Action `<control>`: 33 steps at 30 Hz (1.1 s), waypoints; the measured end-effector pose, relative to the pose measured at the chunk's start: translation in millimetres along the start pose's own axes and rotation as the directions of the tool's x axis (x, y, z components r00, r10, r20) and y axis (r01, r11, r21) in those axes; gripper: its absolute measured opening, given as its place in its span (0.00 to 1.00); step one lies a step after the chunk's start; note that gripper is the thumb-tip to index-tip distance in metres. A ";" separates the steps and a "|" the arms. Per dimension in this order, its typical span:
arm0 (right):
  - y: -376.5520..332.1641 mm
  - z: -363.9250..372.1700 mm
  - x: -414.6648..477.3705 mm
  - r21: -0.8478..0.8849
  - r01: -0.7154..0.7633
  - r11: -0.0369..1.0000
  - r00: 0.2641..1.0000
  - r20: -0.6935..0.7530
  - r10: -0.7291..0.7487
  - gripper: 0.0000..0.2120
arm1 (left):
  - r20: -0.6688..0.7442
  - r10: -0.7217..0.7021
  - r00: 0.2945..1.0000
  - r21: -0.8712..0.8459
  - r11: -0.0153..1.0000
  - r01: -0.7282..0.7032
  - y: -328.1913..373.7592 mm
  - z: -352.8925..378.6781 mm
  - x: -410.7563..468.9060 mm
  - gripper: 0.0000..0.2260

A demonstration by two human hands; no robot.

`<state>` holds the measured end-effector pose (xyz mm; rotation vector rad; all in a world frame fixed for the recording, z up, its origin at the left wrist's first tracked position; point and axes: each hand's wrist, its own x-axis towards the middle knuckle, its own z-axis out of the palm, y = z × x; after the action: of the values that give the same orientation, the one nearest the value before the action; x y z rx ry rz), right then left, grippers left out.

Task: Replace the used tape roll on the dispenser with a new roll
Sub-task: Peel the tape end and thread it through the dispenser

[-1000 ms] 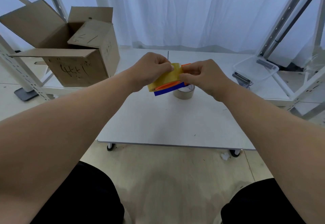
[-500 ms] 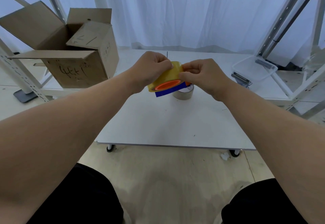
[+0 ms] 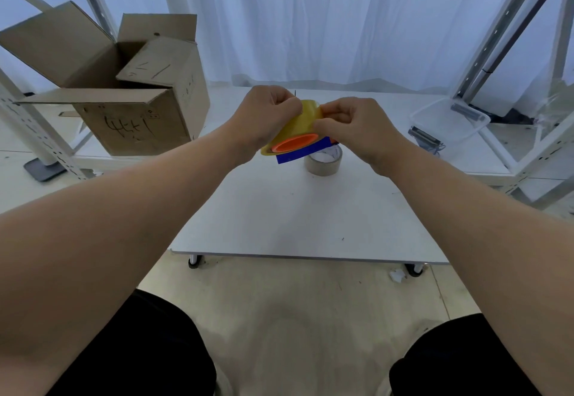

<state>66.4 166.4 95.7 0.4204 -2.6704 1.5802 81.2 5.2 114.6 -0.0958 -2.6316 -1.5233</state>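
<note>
A yellowish tape roll [image 3: 299, 122] sits on the orange hub [image 3: 295, 144] of a tape dispenser whose blue plate [image 3: 302, 151] shows below it. I hold this assembly in the air above the white table [image 3: 295, 218]. My left hand [image 3: 264, 119] grips the roll's left side. My right hand [image 3: 354, 130] pinches at the roll's right edge, fingertips on the tape surface. The rest of the dispenser is hidden behind my hands. A second, brownish tape roll [image 3: 324, 161] lies flat on the table just below and behind the held one.
An open cardboard box [image 3: 130, 97] stands on the low shelf at the left. A clear plastic tray [image 3: 450, 120] and a small metal object [image 3: 424, 139] lie on the shelf at the right. Metal rack posts [image 3: 503, 29] rise on both sides. White curtains hang behind.
The roll and dispenser have tilted, so the orange hub's open face shows more toward me. Both hands stay on it at nearly the same place.
</note>
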 end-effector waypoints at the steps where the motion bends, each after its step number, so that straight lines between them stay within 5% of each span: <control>1: -1.2 1.2 -0.8 0.031 -0.013 0.999 1.000 0.014 0.013 0.19 | -0.007 0.004 1.000 -0.002 1.000 -0.004 -0.6 -0.7 0.4 0.03; 12: 2.6 -4.6 -0.7 -0.065 0.022 0.998 0.996 -0.087 -0.027 0.12 | 0.000 0.091 0.996 0.008 0.996 -0.091 1.7 1.9 -1.1 0.03; 24: -5.9 -3.4 -3.9 0.064 -0.002 0.998 0.999 -0.039 0.004 0.13 | -0.036 0.119 0.992 -0.031 0.992 -0.120 -1.6 0.9 -1.1 0.04; 29: 0.8 -6.2 -2.0 -0.056 0.016 0.998 0.986 -0.163 -0.025 0.12 | -0.004 0.139 0.990 -0.014 0.990 -0.139 1.1 1.4 -1.8 0.04; 33: -5.3 -3.8 -4.1 0.033 -0.010 0.999 1.000 -0.015 0.010 0.15 | -0.021 0.105 0.994 -0.023 0.994 -0.106 -0.7 -0.8 2.3 0.04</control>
<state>71.1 168.2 101.6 0.3943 -2.6427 1.6254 78.9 4.1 114.7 -0.2170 -2.5491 -1.5142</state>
